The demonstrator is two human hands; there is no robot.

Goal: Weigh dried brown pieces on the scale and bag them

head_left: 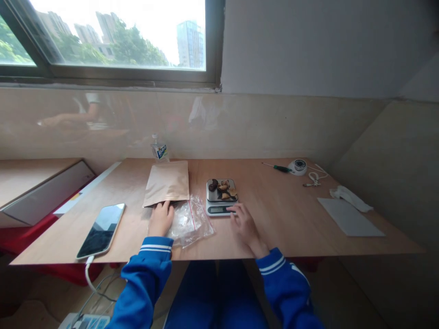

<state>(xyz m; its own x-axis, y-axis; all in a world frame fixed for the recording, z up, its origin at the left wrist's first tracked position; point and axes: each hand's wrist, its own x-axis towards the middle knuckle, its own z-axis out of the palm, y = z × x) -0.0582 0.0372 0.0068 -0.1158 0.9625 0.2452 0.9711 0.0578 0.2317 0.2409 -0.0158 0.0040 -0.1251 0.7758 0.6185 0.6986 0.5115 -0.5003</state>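
My left hand [160,219] rests flat on the wooden table [281,214], its fingers on the near edge of a brown paper pouch [167,183] and beside a clear plastic bag [190,221]. My right hand [243,223] reaches to the front of a small digital kitchen scale [221,197], one fingertip touching its right front corner by the display. Several dark and tan dried pieces [222,188] lie on the scale's metal platform. Both arms wear blue sleeves with white stripes.
A smartphone [102,230] on a white cable lies at the left. A small bottle [159,150] stands at the back wall. A green screwdriver [279,167], a round white device [297,167], a white sheet [350,218] and crumpled tissue [350,197] lie at the right.
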